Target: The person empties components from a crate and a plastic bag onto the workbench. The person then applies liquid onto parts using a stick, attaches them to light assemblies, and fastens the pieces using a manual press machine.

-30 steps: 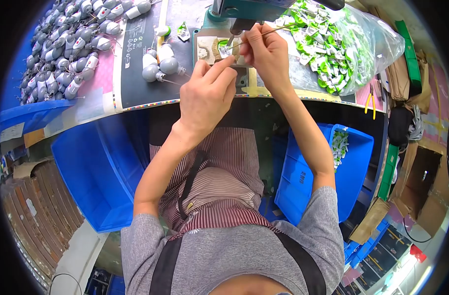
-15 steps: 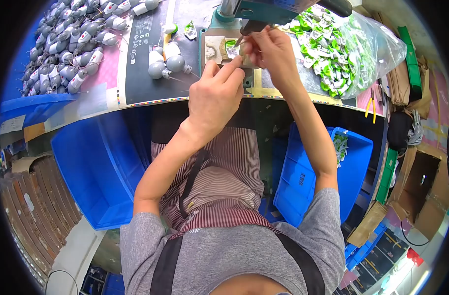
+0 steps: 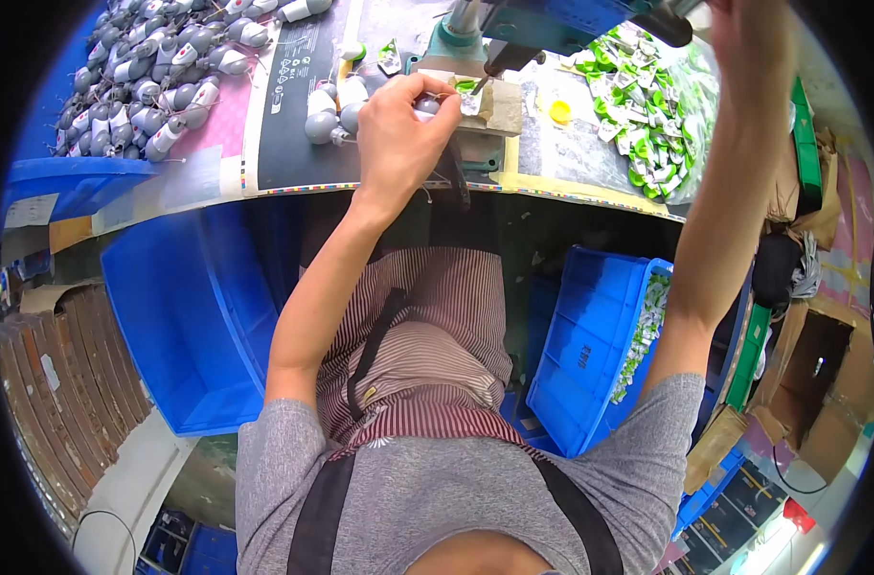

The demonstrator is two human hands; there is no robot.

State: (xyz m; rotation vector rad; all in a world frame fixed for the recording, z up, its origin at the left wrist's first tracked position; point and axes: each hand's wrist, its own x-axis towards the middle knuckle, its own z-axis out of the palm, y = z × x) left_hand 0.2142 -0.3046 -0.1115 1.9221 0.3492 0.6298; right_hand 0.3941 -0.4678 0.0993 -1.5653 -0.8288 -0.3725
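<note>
Left hand (image 3: pixel 398 134) holding grey bulb (image 3: pixel 426 104), right hand (image 3: pixel 755 34) raised near press (image 3: pixel 537 27), green-white pieces (image 3: pixel 638 120) heaped

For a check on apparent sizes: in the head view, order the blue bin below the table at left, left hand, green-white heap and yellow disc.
Blue bin
Green-white heap and left hand: too close to rank
Yellow disc

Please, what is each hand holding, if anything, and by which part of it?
The left hand holds a grey bulb between thumb and fingers; exact part hidden. For the right hand, I cannot tell.
</note>
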